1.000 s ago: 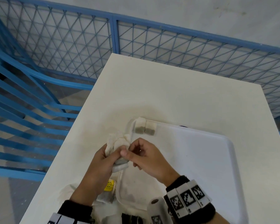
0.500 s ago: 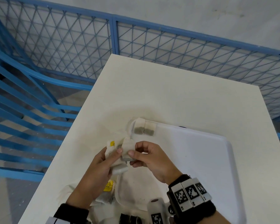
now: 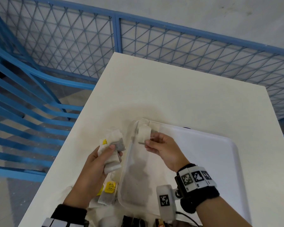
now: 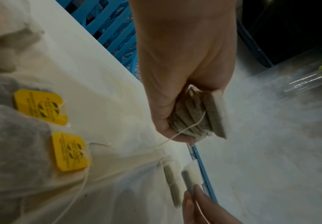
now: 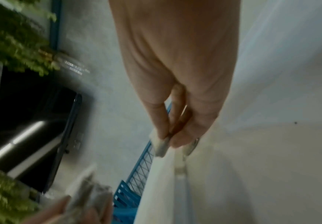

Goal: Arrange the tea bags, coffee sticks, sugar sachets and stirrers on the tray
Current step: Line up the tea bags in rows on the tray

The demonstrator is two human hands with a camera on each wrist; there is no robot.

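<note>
My left hand (image 3: 116, 150) grips a bundle of tea bags (image 3: 113, 145) just left of the white tray (image 3: 203, 135); the left wrist view shows the bundle (image 4: 215, 115) stacked edge-on in the left hand (image 4: 190, 116), a string trailing from it. My right hand (image 3: 150, 139) pinches a single tea bag (image 3: 143, 134) over the tray's far-left corner. In the blurred right wrist view the right hand (image 5: 168, 136) nips that tea bag (image 5: 161, 145) by its end. Tea bags lying in that corner (image 4: 172, 181) are mostly hidden in the head view.
Loose tea bags with yellow tags (image 3: 110, 187) lie on the white table (image 3: 170, 95) beside my left wrist, also seen as yellow tags (image 4: 70, 151). Dark packets (image 3: 133, 222) sit at the near edge. A blue mesh fence (image 3: 115, 33) surrounds the table.
The hands were together on the bundle; the right hand has drawn one tea bag off it and carried it up and right to the tray corner. The left hand keeps the bundle.
</note>
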